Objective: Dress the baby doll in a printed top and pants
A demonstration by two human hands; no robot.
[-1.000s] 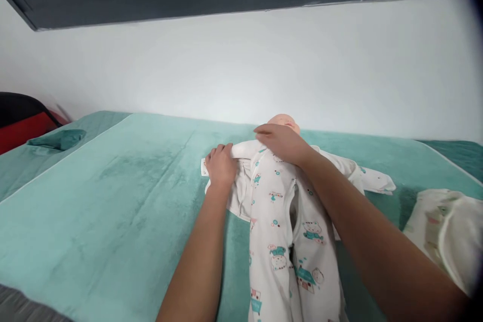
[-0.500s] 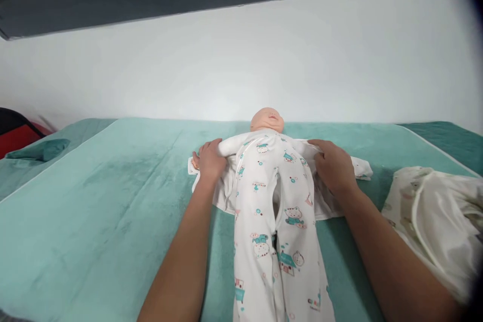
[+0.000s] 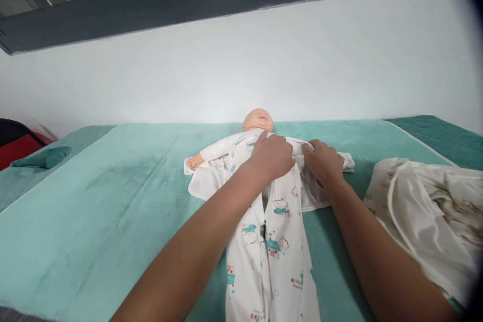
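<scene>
A baby doll (image 3: 258, 119) lies on its back, head toward the wall, dressed in white baby trousers (image 3: 279, 241) with printed animals that reach up its chest. Beneath its upper body a white baby jacket (image 3: 206, 183) is spread open. My left hand (image 3: 273, 157) rests on the doll's chest with its fingers curled on the cloth; the fingertips are partly hidden. Just beside it, my right hand (image 3: 324, 161) is closed round the doll's white-sleeved arm on the right. That arm's end is hidden behind my hand. The doll's other arm (image 3: 195, 161) lies stretched out on the jacket.
A green padded sheet (image 3: 113, 201) covers the bed. At the right lies a crumpled white cloth (image 3: 426, 201) with a print. A red and black object (image 3: 18, 146) stands at the left edge. Behind the bed is a white wall (image 3: 188, 75) under a dark window frame.
My left hand has left the doll's arm on the left and moved right onto its chest. My right hand stays at the other arm. The view has shifted slightly.
</scene>
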